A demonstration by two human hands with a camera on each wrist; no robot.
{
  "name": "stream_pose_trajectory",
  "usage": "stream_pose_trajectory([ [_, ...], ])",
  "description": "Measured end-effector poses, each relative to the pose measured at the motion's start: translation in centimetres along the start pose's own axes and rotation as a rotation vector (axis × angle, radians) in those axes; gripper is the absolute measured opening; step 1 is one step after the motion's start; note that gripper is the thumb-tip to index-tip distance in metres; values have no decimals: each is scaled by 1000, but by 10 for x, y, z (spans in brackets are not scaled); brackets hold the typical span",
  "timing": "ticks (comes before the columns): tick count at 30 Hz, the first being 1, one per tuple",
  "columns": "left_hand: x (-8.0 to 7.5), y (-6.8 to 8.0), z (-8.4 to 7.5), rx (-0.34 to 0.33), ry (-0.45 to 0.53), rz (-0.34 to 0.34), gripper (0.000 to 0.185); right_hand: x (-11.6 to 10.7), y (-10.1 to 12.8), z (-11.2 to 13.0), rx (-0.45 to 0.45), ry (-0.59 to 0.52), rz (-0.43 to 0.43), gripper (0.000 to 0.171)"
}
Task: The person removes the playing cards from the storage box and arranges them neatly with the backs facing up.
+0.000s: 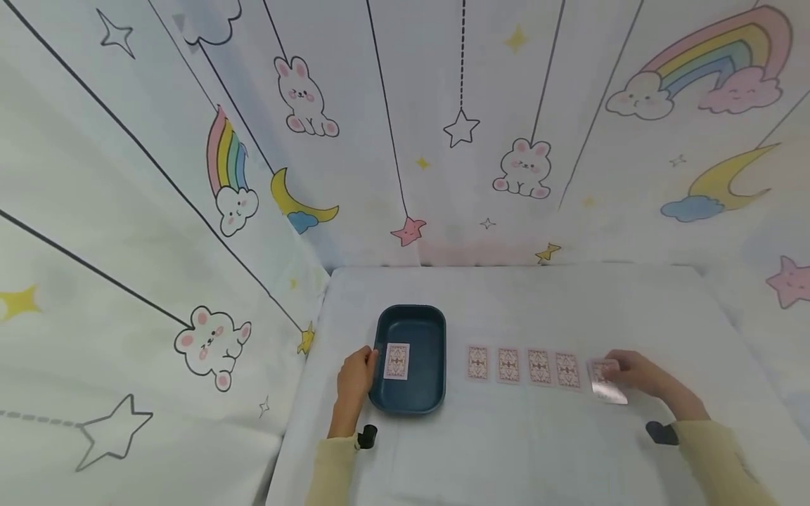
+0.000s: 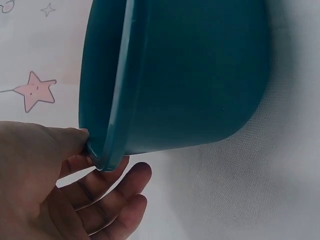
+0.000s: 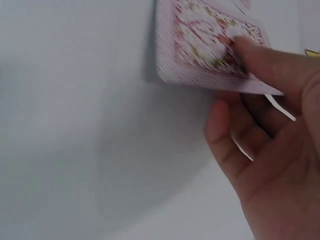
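I've the right hand (image 1: 638, 374) pinching a tilted card (image 1: 607, 391) toward the table's (image 1: 506, 450) right edge, left hand (image 1: 356, 378) gripping the tray's (image 1: 425, 383) left rim: probably card lift or lay-down, next needing steady pinch.

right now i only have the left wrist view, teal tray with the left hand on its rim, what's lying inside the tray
Observer: One card shows in the tray, patterned side up.
Operator: ok and what's happening over on the other side, my view stops at the tray
Observer: The right hand pinches another card, with the thumb on its patterned side.
Operator: got it, anything lying between those two spots
Observer: Yes, four more cards lie in a row on the white table.
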State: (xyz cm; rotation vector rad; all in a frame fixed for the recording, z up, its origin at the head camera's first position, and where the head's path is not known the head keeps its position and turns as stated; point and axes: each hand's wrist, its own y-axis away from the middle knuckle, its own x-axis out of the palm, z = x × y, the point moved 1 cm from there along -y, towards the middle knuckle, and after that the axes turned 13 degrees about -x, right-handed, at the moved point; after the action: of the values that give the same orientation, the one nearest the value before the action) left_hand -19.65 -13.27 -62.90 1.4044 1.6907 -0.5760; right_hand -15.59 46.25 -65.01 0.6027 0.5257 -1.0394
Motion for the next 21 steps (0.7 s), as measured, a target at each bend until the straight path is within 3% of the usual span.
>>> stream_pose_trajectory([
  [6, -3, 0, 0, 18, 6, -15, 30, 12, -11, 3, 16, 124, -112, 38],
  [14, -2, -1, 1, 0, 6, -15, 27, 19, -13, 10, 74, 140, -154, 31],
  [21, 0, -1, 1, -7, 12, 9, 29, 31, -8, 11, 113, 220, -282, 47],
])
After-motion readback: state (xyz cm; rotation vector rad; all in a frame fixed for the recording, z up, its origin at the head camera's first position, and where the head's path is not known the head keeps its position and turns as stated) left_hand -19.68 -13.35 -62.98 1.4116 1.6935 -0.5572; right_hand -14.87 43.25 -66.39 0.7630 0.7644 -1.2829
